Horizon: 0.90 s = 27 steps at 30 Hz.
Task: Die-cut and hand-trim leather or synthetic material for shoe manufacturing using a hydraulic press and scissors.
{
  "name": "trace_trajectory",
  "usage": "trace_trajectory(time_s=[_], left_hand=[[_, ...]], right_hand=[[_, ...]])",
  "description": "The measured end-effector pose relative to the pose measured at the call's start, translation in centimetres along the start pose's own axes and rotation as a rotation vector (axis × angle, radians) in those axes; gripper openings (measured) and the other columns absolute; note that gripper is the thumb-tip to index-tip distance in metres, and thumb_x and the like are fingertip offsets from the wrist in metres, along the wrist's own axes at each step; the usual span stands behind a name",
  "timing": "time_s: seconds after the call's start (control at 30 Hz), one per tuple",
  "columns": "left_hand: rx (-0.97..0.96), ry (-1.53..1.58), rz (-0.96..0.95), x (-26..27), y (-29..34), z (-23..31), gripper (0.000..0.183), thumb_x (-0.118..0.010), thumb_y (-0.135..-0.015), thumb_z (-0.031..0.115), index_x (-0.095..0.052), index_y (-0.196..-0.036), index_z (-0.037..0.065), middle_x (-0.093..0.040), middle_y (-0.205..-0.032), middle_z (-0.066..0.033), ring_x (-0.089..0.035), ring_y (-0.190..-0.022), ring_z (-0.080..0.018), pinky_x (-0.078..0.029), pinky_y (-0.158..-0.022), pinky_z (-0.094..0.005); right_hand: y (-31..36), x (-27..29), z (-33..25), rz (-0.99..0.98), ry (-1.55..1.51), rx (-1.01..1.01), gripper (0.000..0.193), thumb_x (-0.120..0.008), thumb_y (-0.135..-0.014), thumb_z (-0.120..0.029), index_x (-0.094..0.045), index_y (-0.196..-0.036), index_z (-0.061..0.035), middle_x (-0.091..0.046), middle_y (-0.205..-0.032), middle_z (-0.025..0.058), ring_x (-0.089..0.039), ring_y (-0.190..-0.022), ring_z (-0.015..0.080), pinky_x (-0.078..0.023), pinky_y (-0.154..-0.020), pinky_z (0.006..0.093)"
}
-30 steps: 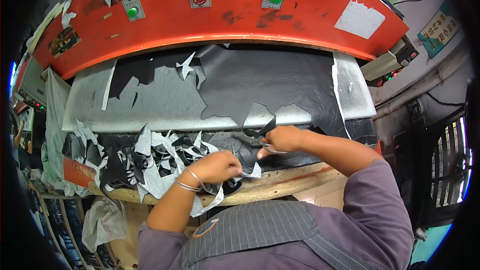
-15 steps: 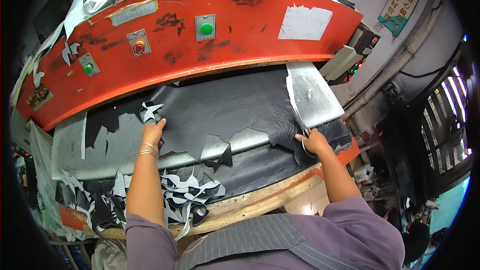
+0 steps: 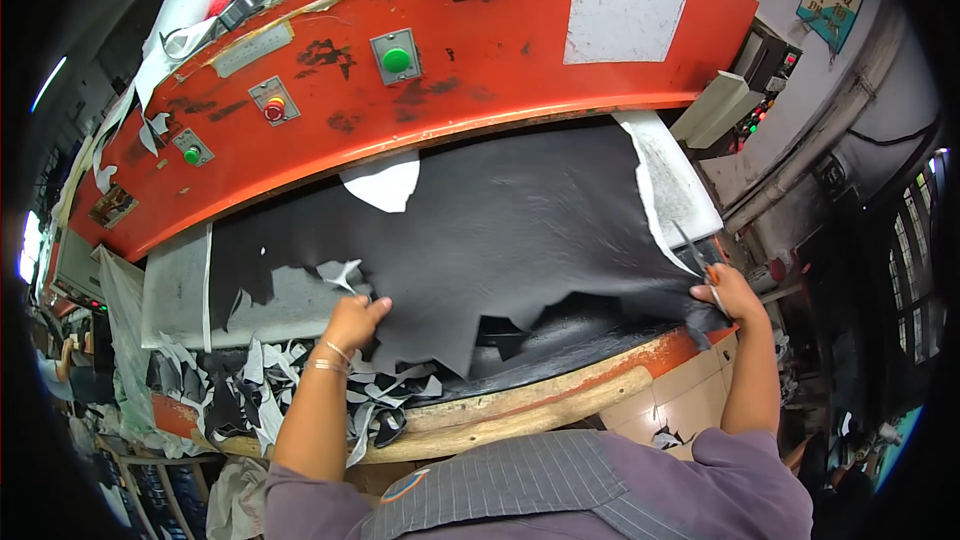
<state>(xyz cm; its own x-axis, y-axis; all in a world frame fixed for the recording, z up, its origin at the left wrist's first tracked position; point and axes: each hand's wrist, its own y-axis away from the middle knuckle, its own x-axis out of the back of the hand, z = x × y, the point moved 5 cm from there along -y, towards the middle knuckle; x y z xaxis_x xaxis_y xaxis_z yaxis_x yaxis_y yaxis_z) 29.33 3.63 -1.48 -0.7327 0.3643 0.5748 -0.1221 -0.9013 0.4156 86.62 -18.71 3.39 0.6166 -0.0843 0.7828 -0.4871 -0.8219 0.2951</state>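
A wide sheet of black leather (image 3: 510, 220) with a ragged near edge lies across the pale bed (image 3: 260, 300) of a red machine. My left hand (image 3: 358, 324) is closed on the sheet's near left edge, beside a small white-backed scrap. At the sheet's near right corner is my right hand (image 3: 735, 292), closed round scissors (image 3: 711, 274) with orange on the handle. Their blades point up and away, next to the white strip along the sheet's right edge. Whether the right fingers also pinch the leather, I cannot tell.
The red machine front (image 3: 500, 40) rises behind the bed, with a green button (image 3: 396, 60) and a red knob (image 3: 273, 110). Curled leather offcuts (image 3: 270, 380) pile at the near left. A worn wooden rail (image 3: 520, 410) runs along the front edge.
The leather sheet has been drawn toward me and to the right. Both hands have moved right, the left also nearer. A white patch now shows at the sheet's far edge.
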Motion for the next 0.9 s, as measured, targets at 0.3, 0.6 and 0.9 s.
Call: trace_trajectory(time_s=[0.3, 0.6, 0.9], left_hand=[[0.108, -0.215, -0.411, -8.2, 10.4, 2.6, 0.052, -0.066, -0.085, 0.042, -0.057, -0.065, -0.005, -0.059, -0.055, -0.0151, -0.061, -0.049, -0.0227, -0.048, -0.049, -0.0341], [-0.007, -0.322, -0.497, -10.0, 12.7, 3.2, 0.057, -0.064, -0.088, 0.043, -0.054, -0.061, -0.006, -0.059, -0.054, -0.0150, -0.068, -0.055, -0.0215, -0.051, -0.052, -0.0321], [-0.051, -0.528, -0.387, -9.0, 14.1, 2.9, 0.045, -0.064, -0.086, 0.041, -0.063, -0.079, -0.004, -0.064, -0.069, -0.0197, -0.064, -0.065, -0.0342, -0.049, -0.062, -0.0398]], right_hand=[[9.2, 4.2, 11.1, 0.009, -0.023, -0.341, 0.033, -0.081, -0.067, -0.009, -0.056, -0.087, -0.0020, -0.057, -0.078, 0.0016, -0.051, -0.073, 0.0149, -0.044, -0.071, 0.0307], [11.6, 2.5, 16.5, -0.072, -0.185, -0.363, 0.031, -0.080, -0.071, -0.013, -0.052, -0.080, -0.0054, -0.048, -0.071, -0.0021, -0.043, -0.067, 0.0113, -0.040, -0.063, 0.0281], [7.6, -2.4, 20.3, -0.089, -0.151, -0.387, 0.037, -0.080, -0.073, -0.022, -0.059, -0.095, 0.0000, -0.063, -0.085, 0.0076, -0.058, -0.082, 0.0196, -0.046, -0.077, 0.0338]])
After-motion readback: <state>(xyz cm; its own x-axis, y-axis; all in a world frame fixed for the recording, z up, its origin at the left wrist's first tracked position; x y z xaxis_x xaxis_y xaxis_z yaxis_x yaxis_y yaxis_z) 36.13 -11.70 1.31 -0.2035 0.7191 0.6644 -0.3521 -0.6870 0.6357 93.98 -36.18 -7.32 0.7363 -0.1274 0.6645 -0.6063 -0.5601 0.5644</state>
